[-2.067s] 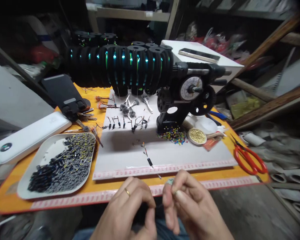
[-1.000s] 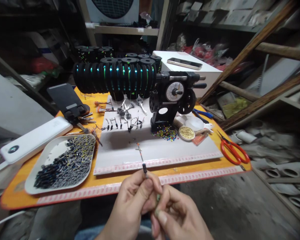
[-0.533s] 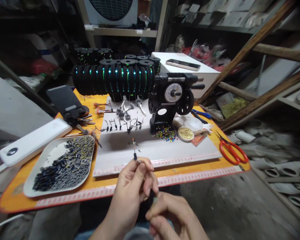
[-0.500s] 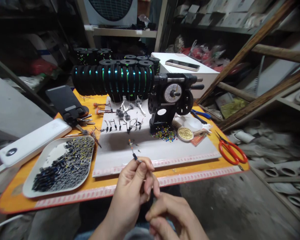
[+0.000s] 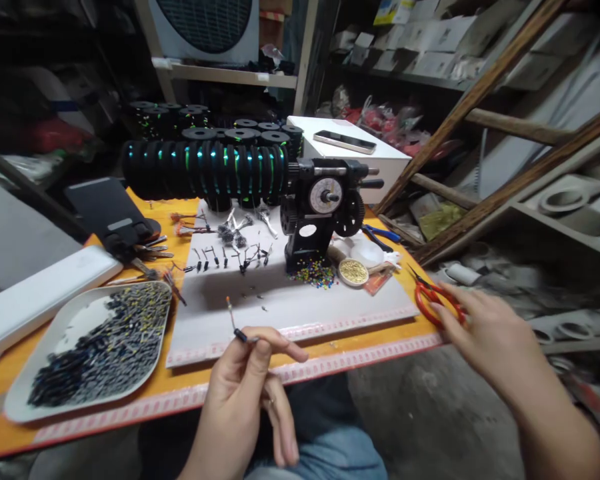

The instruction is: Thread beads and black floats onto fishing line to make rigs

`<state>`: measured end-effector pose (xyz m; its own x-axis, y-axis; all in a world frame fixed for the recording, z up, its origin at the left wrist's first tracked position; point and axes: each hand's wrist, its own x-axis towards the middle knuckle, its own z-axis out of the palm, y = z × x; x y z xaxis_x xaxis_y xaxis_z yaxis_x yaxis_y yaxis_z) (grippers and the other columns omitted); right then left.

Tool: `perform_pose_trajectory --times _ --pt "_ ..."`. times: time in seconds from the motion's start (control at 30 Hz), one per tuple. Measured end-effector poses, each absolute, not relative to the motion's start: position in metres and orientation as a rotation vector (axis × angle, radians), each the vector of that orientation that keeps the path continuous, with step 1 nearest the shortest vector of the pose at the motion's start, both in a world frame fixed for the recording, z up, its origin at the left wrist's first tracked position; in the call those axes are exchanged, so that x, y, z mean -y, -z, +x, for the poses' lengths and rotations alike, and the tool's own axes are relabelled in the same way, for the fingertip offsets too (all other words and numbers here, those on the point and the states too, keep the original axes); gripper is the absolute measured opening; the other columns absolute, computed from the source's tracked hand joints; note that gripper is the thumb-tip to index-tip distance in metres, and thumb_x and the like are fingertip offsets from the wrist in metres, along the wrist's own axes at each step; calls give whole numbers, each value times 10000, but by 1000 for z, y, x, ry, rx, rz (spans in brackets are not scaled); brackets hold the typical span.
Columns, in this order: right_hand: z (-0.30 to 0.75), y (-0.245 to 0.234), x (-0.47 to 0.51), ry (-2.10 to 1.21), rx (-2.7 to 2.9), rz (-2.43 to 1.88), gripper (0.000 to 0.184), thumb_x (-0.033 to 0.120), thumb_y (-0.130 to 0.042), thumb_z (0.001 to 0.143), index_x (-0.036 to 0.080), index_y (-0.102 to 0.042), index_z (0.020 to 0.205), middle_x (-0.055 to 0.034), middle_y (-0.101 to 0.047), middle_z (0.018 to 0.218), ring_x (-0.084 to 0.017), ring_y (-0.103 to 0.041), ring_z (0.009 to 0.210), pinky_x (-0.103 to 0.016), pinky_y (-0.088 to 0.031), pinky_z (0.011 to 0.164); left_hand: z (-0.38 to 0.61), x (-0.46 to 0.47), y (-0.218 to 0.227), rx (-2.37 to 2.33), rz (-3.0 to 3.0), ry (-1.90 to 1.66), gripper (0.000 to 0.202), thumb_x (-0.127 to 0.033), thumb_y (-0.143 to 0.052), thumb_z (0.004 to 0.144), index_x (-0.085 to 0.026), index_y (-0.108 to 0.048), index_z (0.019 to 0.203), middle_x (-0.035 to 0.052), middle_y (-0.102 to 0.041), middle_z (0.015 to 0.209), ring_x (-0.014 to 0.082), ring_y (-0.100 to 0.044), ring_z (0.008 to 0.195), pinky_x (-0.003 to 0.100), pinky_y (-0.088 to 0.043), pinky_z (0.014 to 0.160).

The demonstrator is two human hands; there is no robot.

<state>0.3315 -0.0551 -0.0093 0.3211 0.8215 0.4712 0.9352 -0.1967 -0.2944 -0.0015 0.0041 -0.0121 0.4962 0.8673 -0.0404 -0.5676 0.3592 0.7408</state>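
My left hand (image 5: 250, 393), in front of the white board (image 5: 300, 310), pinches a small black cylindrical piece (image 5: 240, 335) between thumb and index finger. A thin stem with an orange tip rises from that piece; its other fingers are loosely bent. At the table's right corner, my right hand (image 5: 490, 333) has its thumb and fingers around the red handles of the scissors (image 5: 423, 293), which still lie on the table with blades pointing away. On the board stand several small black pieces with stems (image 5: 225, 260), in a row.
A white tray (image 5: 13, 400) of small black and grey parts is at left. Behind the board stands a black winding machine (image 5: 307, 233) with a thread-wound roller (image 5: 205, 170). Coloured beads (image 5: 315, 275), a dish of gold beads (image 5: 353, 272) and blue-handled pliers (image 5: 383, 233) lie at right.
My right hand has moved from beside my left hand out to the scissors at the right. My left hand keeps the black piece, its fingers now more spread. The view has shifted right.
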Motion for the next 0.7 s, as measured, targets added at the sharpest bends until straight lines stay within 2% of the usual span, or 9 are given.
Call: perform_pose_trajectory --times 0.1,0.2,0.27,0.33,0.43,0.53,0.7 --pt "349 15 52 274 1513 -2149 431 583 -478 867 216 -692 945 -170 -710 825 -453 -674 783 -656 -512 684 -1 -3 16 -417 691 -931 227 -341 -484 1033 -228 -673 978 -16 -793 953 81 -676 344 85 -466 282" --pt "326 21 58 237 1406 -2121 459 579 -521 880 222 -622 1149 -156 -720 895 -400 -695 764 -579 -547 652 0 -3 18 -385 654 -914 245 -349 -457 1044 -234 -668 994 -25 -794 983 91 -690 362 85 -459 274" --pt "300 22 61 12 1350 -1920 498 550 -601 869 241 -574 1258 -153 -727 1027 -360 -713 811 -514 -581 661 0 -3 19 -385 644 -889 242 -361 -463 1041 -231 -661 994 -25 -792 1000 93 -693 367 86 -458 274" --pt "273 20 61 -252 1482 -1764 491 551 -659 845 258 -622 1237 -127 -748 1006 -337 -721 819 -472 -600 668 -1 -2 18 -396 643 -859 231 -382 -485 1031 -229 -652 990 -25 -792 974 91 -688 357 88 -454 270" --pt "239 12 55 -547 1636 -1659 454 556 -699 828 267 -695 1178 -104 -766 936 -321 -729 839 -436 -615 700 -4 1 16 -443 673 -792 248 -428 -512 1013 -221 -645 983 -36 -770 723 77 -654 320 72 -435 274" --pt "213 1 51 -715 1739 -1615 427 555 -713 830 275 -734 1151 -92 -775 911 -306 -737 869 -399 -621 739 -7 4 14 -492 714 -734 307 -479 -513 1001 -204 -645 965 -69 -629 436 66 -585 263 57 -401 275" --pt "181 -17 57 -942 1979 -1527 325 495 -749 837 307 -775 1101 -58 -793 879 -255 -754 848 -302 -615 759 -9 5 13 -479 716 -717 315 -492 -518 995 -202 -634 960 -86 -584 418 59 -554 251 60 -378 265"
